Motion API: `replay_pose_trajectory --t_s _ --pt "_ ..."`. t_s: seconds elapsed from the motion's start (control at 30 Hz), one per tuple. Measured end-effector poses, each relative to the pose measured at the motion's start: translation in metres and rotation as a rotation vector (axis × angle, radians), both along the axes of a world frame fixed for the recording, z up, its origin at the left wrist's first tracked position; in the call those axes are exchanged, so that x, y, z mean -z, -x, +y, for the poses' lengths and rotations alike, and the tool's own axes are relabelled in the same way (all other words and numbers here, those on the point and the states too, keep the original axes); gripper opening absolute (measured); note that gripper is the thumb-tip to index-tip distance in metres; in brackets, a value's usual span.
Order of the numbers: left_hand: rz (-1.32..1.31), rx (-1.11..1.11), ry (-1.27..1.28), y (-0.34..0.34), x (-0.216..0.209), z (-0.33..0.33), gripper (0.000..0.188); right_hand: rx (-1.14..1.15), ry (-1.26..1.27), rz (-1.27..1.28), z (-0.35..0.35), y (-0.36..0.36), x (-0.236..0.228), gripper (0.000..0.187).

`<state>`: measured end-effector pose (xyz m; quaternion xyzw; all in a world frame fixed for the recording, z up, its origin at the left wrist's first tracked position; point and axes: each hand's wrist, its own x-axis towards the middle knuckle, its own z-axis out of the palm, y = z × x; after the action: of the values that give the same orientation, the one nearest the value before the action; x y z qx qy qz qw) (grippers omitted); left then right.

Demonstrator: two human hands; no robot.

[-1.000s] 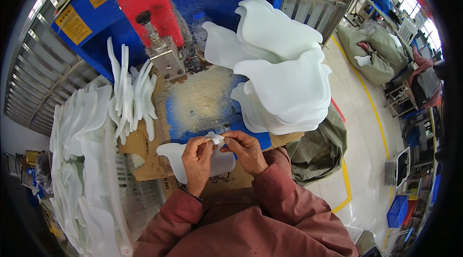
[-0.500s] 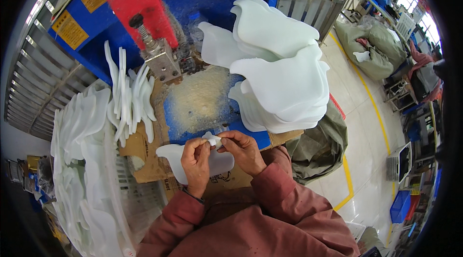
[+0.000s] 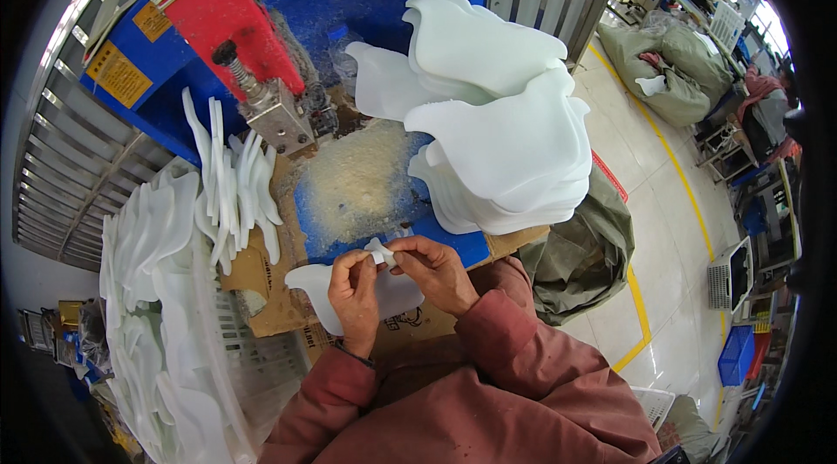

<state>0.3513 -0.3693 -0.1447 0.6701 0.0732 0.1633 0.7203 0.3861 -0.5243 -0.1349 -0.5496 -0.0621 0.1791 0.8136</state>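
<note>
Both hands meet at the front edge of the machine's bed. Thumb and fingers of my left hand [image 3: 353, 294] pinch a small white piece [image 3: 378, 250] from its left side. My right hand [image 3: 438, 275] is closed on the same piece from the right, thumb and forefinger pressed together. Beneath and behind my left hand lies a white, curvy-edged foam-like sheet [image 3: 307, 283]. Whether the small piece is part of that sheet, I cannot tell, as my fingers cover the place between.
A tall stack of white curved sheets [image 3: 501, 155] stands right of the blue bed [image 3: 453, 237], which carries pale dust [image 3: 357, 181]. A red machine arm with a metal head [image 3: 281, 122] overhangs it. More sheets [image 3: 174, 220] fill a white crate [image 3: 222, 359] at left.
My hands stay pinched on the small white piece, with barely any finger movement. The whole view has shifted slightly.
</note>
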Motion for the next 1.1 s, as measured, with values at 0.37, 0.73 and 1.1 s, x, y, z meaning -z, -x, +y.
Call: replay_pose_trajectory --t_s 0.37,0.73,1.1 --pt "-0.002 0.008 -0.323 -0.009 -0.018 -0.007 0.014 0.072 0.112 -0.003 -0.006 0.001 -0.006 0.027" --pt "-0.106 0.137 -0.444 -0.004 -0.034 0.000 0.028 0.243 0.126 -0.114 -0.006 -0.012 0.004 0.017" --pt "0.396 0.618 -0.856 0.005 -0.071 0.153 0.049 0.149 0.229 -0.502 -0.020 0.003 -0.062 0.017"
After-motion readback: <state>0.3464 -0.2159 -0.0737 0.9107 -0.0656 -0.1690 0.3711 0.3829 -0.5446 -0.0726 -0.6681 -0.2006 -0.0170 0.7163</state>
